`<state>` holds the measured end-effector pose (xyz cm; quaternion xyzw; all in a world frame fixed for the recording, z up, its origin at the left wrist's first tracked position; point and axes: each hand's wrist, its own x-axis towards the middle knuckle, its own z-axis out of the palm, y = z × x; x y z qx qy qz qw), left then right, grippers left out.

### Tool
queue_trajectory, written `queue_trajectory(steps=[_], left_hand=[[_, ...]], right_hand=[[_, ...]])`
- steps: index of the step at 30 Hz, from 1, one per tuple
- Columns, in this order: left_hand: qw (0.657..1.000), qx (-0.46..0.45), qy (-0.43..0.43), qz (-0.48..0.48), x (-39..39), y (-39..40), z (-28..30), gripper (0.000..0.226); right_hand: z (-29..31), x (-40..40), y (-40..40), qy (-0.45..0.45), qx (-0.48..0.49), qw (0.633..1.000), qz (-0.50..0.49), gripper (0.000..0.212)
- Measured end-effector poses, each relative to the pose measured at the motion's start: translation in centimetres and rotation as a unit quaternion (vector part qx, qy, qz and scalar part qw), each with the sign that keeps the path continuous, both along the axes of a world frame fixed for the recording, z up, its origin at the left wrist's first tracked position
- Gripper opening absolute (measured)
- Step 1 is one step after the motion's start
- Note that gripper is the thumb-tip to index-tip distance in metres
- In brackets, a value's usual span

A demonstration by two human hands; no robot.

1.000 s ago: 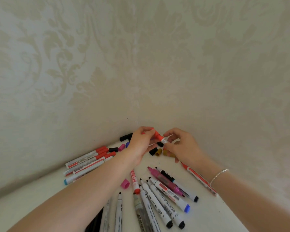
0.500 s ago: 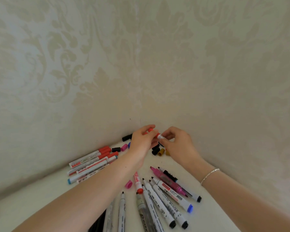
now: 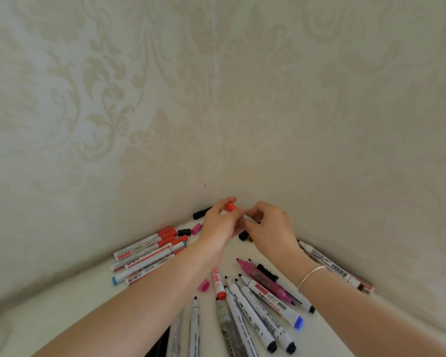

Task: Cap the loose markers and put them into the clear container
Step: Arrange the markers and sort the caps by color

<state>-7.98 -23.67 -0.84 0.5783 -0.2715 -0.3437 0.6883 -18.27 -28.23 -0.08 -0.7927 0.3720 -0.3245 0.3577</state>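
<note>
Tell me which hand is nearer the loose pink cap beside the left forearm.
Left. The left hand is above the loose pink cap; the right hand is farther right.

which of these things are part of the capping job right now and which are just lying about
In use:
left hand
right hand
red cap
marker pinched in the right hand

Lying about:
pink cap
capped red markers
uncapped markers
brown-ended marker by the wall

Red-capped white marker [image 3: 238,213] aloft; loose uncapped markers [image 3: 258,302] fanned on the white surface
</note>
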Motion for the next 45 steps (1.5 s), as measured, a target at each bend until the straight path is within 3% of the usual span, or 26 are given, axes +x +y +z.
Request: queue_trajectory(steps=[3, 6, 8, 12, 14, 17, 22, 25, 31, 35, 38, 41, 45], left_hand=[[1.000, -0.009, 0.012, 0.010, 0.7, 0.3, 0.4, 0.046], [0.997, -0.053, 0.035, 0.052, 2.4, 1.1, 2.0, 0.038], [0.996, -0.054, 0.002, 0.073, 3.9, 2.0, 3.0, 0.033], [0.990, 0.000, -0.120, 0.072, 5.7, 3.8, 3.6, 0.031], [0.979, 0.040, -0.191, 0.062, 6.1, 4.5, 3.3, 0.033], [0.955, 0.087, -0.277, 0.067, 6.8, 5.1, 2.5, 0.034], [0.937, 0.113, -0.321, 0.085, 7.7, 5.9, 1.2, 0.033], [0.928, 0.130, -0.335, 0.095, 8.2, 6.1, 1.2, 0.035], [0.908, 0.170, -0.362, 0.120, 9.6, 6.6, 1.8, 0.025], [0.871, 0.212, -0.432, 0.106, 10.3, 6.9, 1.6, 0.017], [0.854, 0.243, -0.454, 0.072, 11.2, 6.8, 1.2, 0.007], [0.841, 0.257, -0.475, 0.034, 11.6, 6.4, 0.7, 0.010], [0.817, 0.282, -0.503, -0.022, 12.0, 6.1, 0.2, 0.020]], right_hand=[[0.7, 0.0, 0.2, -0.034, 0.056, 0.996, 0.054, 0.010], [2.3, -1.2, -0.6, -0.031, 0.150, 0.984, 0.095, 0.017], [2.9, -2.9, -2.2, -0.004, 0.214, 0.975, 0.065, 0.024], [2.9, -6.5, -4.1, 0.108, 0.236, 0.965, 0.022, 0.027], [2.3, -7.1, -4.1, 0.193, 0.188, 0.963, 0.002, 0.025], [0.7, -7.2, -3.9, 0.366, 0.003, 0.931, -0.006, 0.028], [-1.3, -6.9, -3.0, 0.426, -0.096, 0.900, 0.007, 0.020], [-1.9, -6.8, -3.0, 0.406, -0.121, 0.906, -0.004, 0.022], [-1.8, -6.3, -3.2, 0.349, -0.072, 0.934, 0.006, 0.030], [-0.7, -5.1, -3.3, 0.150, 0.091, 0.984, 0.040, 0.032], [0.4, -4.2, -2.8, -0.008, 0.203, 0.976, 0.077, 0.029], [0.9, -3.2, -2.6, -0.093, 0.230, 0.967, 0.066, 0.030], [1.0, -2.0, -2.5, -0.142, 0.263, 0.954, 0.034, 0.032]])
